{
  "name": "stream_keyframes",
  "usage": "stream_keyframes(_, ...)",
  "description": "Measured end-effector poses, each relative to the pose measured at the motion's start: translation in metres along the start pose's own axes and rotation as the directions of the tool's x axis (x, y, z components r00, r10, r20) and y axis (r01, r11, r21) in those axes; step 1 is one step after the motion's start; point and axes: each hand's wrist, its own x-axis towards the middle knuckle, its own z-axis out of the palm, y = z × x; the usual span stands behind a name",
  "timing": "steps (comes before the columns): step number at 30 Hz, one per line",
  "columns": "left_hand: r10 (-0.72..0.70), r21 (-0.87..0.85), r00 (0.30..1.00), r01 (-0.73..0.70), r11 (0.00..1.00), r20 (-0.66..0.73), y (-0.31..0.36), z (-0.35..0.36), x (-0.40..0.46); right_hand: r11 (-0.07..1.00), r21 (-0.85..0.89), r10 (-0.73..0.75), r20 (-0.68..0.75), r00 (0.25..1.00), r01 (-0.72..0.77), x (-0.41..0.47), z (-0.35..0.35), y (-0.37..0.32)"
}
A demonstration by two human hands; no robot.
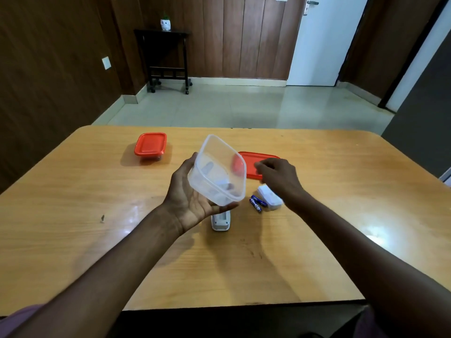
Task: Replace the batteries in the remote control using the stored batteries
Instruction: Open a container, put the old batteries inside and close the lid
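Wooden table (73, 215), light orange-brown top with rounded far corners: bears every item listed below.

Clear plastic rectangular container (217, 169), lidless: held above the table's middle, tilted with its open mouth toward the camera. Whether anything lies inside cannot be told through the walls.

Left hand (192, 193): palm up, thumb on the container's far left side, fingers curled beneath its base, grasping it.

White plastic remote control (220, 222): lies on the table directly below the left hand, only its near end visible, the recessed compartment side facing up.

Two blue cylindrical batteries (256, 203): lie side by side on the table, just right of the remote control and touching or nearly touching a small white object (269, 197), partly hidden by the right wrist and too blurred to identify.

Flat red plastic lid (253, 164): rests on the table behind the held container, partly covered by it and by the right hand.

Right hand (278, 176): hovers over the lid's near right edge, back upward, fingers loosely bent; whether they touch or hold anything cannot be told.

Second clear container with red lid (150, 145), closed: stands at the table's far left, well apart from the other items.
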Motion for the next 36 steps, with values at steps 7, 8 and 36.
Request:
stream_keyframes(7,-0.018,0.146,0.999,0.022,0.989,-0.027,-0.020,0.017,0.000,0.978,0.201,0.043,0.015,0.999,-0.045,-0.027,-0.015,-0.007)
stream_keyframes(8,-0.005,0.219,0.996,0.025,0.975,-0.091,-0.024,0.020,-0.001,0.989,0.142,0.048,-0.002,0.999,-0.048,-0.028,-0.024,-0.003)
stream_keyframes(36,0.162,0.732,0.928,-0.149,-0.665,0.336,-0.077,0.021,0.022,0.616,-0.606,-0.472,0.228,0.851,0.504,-0.042,-0.048,0.016)
